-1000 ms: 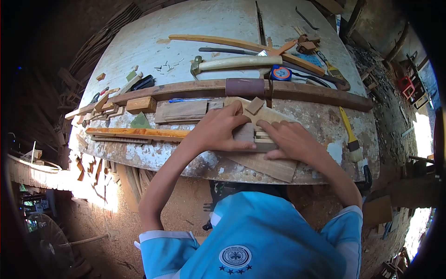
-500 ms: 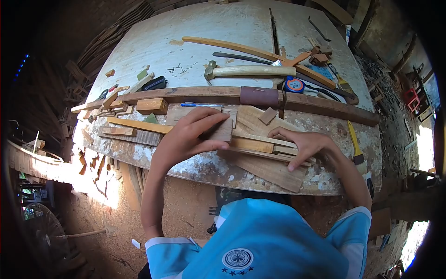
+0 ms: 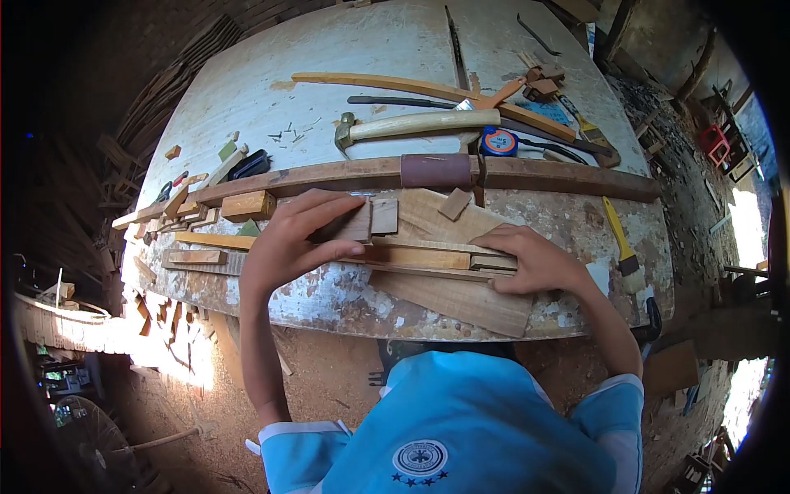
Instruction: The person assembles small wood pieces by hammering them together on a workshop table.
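Wood strips [image 3: 420, 258] pale, narrow; right grip [image 3: 531, 259] pinching ends; left grip [image 3: 288, 235] clasping greyish-brown block [image 3: 354, 224]

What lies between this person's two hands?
In the head view, wooden strips span the stretch between the left hand and the right hand; a small board sits in the left hand's grip.
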`<state>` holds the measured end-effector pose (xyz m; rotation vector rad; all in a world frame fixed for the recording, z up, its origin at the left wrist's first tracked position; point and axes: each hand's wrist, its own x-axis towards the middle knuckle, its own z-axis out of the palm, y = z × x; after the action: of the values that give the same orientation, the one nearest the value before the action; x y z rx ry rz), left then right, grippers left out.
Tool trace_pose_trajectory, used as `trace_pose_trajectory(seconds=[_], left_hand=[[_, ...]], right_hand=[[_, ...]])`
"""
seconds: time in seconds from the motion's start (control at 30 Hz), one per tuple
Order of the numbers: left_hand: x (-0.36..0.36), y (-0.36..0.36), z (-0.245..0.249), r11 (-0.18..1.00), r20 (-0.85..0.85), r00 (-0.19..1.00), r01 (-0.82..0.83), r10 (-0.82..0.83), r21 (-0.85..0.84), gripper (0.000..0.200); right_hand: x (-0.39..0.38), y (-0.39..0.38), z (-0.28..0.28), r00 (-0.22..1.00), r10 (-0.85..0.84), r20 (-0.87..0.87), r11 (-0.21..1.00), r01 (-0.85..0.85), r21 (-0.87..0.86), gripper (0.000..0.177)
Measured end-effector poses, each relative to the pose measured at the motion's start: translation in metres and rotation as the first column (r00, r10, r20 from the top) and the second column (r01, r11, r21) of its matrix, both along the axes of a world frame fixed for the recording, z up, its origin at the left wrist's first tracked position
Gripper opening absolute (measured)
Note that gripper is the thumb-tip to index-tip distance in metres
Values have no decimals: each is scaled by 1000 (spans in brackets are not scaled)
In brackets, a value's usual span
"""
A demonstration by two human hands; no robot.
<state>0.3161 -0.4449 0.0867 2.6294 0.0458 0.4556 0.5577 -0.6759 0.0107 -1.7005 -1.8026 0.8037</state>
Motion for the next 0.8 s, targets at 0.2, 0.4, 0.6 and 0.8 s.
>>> trace_pose_trajectory(seconds=[0.2, 0.4, 0.6, 0.8], left_hand=[[-16, 11, -1, 996, -22, 999, -27, 25, -80, 53], [-17, 16, -36, 999, -241, 970, -3, -8, -44, 54], [-14, 22, -66, 992, -265, 964, -5, -29, -125, 57], [-14, 25, -65, 989, -285, 958, -24, -19, -146, 58]], right_hand=[[1, -5, -6, 999, -47, 4, 997, 47, -55, 60], [0, -7, -13, 997, -67, -28, 998, 67, -1, 61], [-1, -7, -17, 997, -77, -31, 996, 78, 40, 63], [-4, -8, -19, 996, -90, 2, 994, 89, 56, 63]])
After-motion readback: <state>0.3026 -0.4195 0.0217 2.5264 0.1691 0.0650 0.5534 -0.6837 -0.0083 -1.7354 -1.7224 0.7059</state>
